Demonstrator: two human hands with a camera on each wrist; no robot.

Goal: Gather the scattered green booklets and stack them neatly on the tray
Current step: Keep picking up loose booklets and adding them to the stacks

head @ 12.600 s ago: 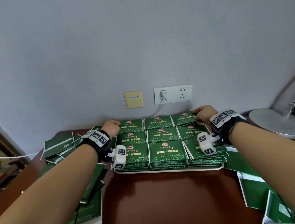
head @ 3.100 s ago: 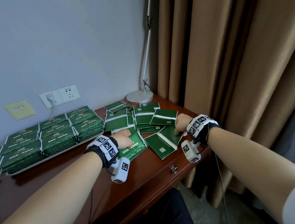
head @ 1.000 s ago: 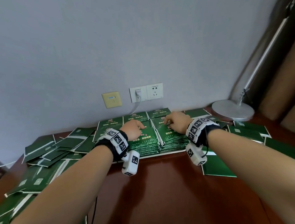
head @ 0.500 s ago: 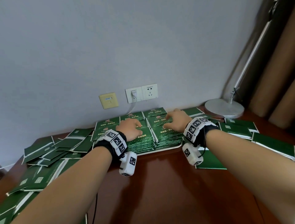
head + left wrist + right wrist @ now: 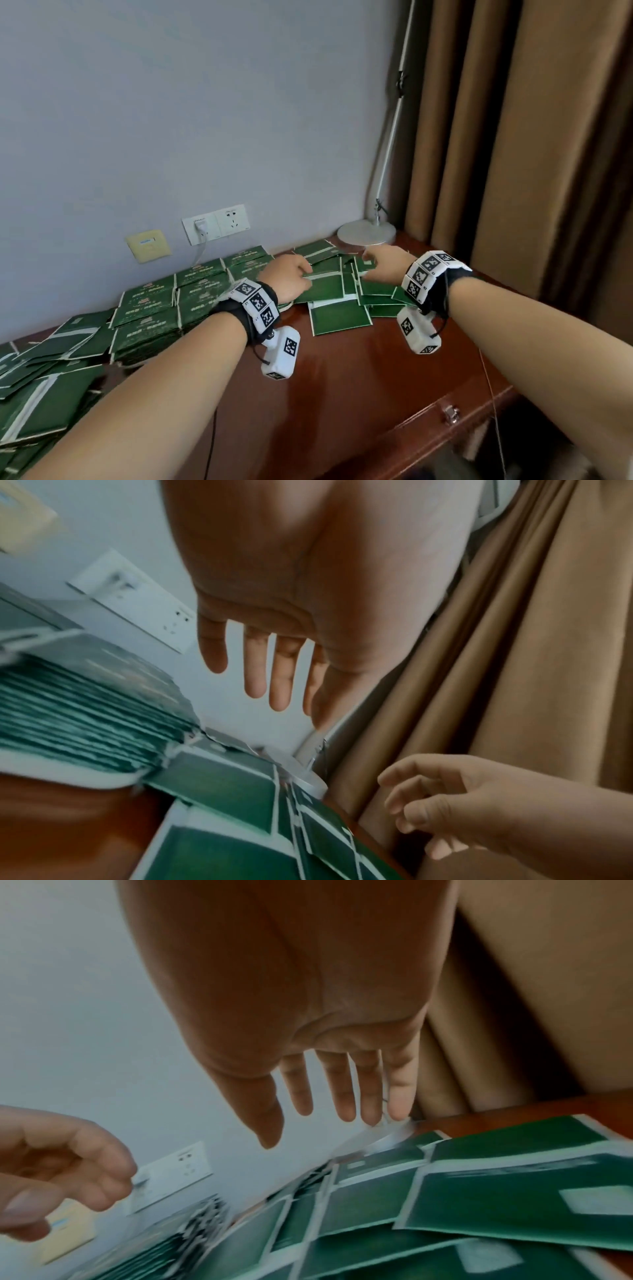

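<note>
Green booklets stand in neat stacks (image 5: 178,301) on a white tray (image 5: 68,777) against the wall. Right of the tray, several loose green booklets (image 5: 329,291) lie overlapping on the brown table. My left hand (image 5: 291,277) hovers over their left side, just past the tray's right end. My right hand (image 5: 380,260) hovers over their far right side, close to the lamp base. In the wrist views the left hand's fingers (image 5: 267,674) and the right hand's fingers (image 5: 342,1096) are stretched out above the booklets and hold nothing. More loose booklets (image 5: 44,377) lie at the left.
A round lamp base (image 5: 366,233) with a thin pole stands behind the right-hand booklets. Brown curtains (image 5: 513,137) hang at the right. Wall sockets (image 5: 215,224) with a plugged cable sit above the tray. The table's front right edge has a drawer knob (image 5: 450,413).
Both hands have left the stacks on the tray and moved right, over the loose booklets by the lamp. The head view has swung right with them.
</note>
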